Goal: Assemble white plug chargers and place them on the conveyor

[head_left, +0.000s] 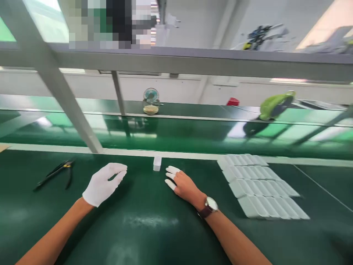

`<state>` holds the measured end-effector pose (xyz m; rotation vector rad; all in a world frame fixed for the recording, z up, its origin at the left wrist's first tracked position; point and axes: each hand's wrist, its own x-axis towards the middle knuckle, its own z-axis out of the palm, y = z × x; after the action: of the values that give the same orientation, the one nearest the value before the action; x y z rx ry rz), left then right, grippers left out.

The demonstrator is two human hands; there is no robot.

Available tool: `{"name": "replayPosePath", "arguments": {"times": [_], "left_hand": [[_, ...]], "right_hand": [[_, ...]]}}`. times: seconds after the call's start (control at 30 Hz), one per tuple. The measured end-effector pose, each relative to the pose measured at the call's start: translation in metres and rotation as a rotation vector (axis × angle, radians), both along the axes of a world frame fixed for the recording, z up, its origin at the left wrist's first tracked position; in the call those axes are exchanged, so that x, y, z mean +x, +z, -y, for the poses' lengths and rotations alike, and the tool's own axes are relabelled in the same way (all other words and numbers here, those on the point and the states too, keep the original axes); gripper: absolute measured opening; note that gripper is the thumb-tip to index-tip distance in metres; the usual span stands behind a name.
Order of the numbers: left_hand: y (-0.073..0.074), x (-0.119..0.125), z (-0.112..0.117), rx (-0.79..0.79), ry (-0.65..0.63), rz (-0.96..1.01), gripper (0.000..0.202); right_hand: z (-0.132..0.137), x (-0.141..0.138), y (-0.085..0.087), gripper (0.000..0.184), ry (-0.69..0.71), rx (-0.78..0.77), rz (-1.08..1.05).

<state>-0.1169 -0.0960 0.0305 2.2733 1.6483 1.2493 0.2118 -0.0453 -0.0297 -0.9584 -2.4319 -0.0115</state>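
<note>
My left hand (103, 184) wears a white glove and hovers over the green mat (149, 235), its fingers curled loosely toward the thumb with nothing visible between them. My right hand (183, 184) lies flat on the mat, bare but for white finger cots, fingers stretched out, with a watch on the wrist. A small clear plastic piece (157, 163) stands upright on the mat just beyond both hands, touched by neither. Rows of several white oblong parts (261, 186) lie to the right of my right hand.
Black pliers (56, 173) lie at the left of the mat. A green conveyor belt (176, 134) runs behind a pale rail. On the far ledge stand a small fan (150, 100), a green fan (275, 105) and a red object (233, 101). A slanted metal post (71, 106) rises left.
</note>
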Motion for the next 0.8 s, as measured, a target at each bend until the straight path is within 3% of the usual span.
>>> {"name": "replayPosePath", "arguments": {"times": [0.1, 0.17, 0.23, 0.3, 0.43, 0.53, 0.67, 0.8], "left_hand": [[-0.011, 0.049, -0.008, -0.019, -0.343, -0.062, 0.015], [-0.014, 0.075, -0.018, 0.017, -0.429, -0.103, 0.016], [-0.015, 0.092, -0.034, 0.055, -0.368, -0.131, 0.022], [-0.016, 0.100, -0.053, 0.040, -0.233, -0.138, 0.042], [-0.027, 0.106, -0.082, -0.198, -0.032, -0.091, 0.081], [-0.040, 0.112, -0.086, -0.333, -0.069, -0.041, 0.069], [-0.048, 0.124, -0.078, -0.236, -0.197, -0.008, 0.057], [-0.046, 0.131, -0.071, -0.210, -0.174, 0.001, 0.059]], "right_hand": [[-0.001, 0.000, 0.000, 0.024, -0.026, -0.031, 0.036], [-0.001, 0.001, 0.000, 0.023, -0.048, -0.037, 0.060], [0.000, 0.002, 0.000, 0.024, -0.057, -0.040, 0.068], [0.001, 0.002, -0.001, 0.024, -0.056, -0.042, 0.060], [0.000, 0.002, -0.003, 0.024, -0.049, -0.040, 0.028], [-0.001, 0.002, -0.004, 0.024, -0.042, -0.039, 0.010], [-0.002, 0.001, -0.004, 0.022, -0.037, -0.044, -0.004], [-0.002, 0.001, -0.005, 0.023, -0.017, -0.056, -0.015]]}}
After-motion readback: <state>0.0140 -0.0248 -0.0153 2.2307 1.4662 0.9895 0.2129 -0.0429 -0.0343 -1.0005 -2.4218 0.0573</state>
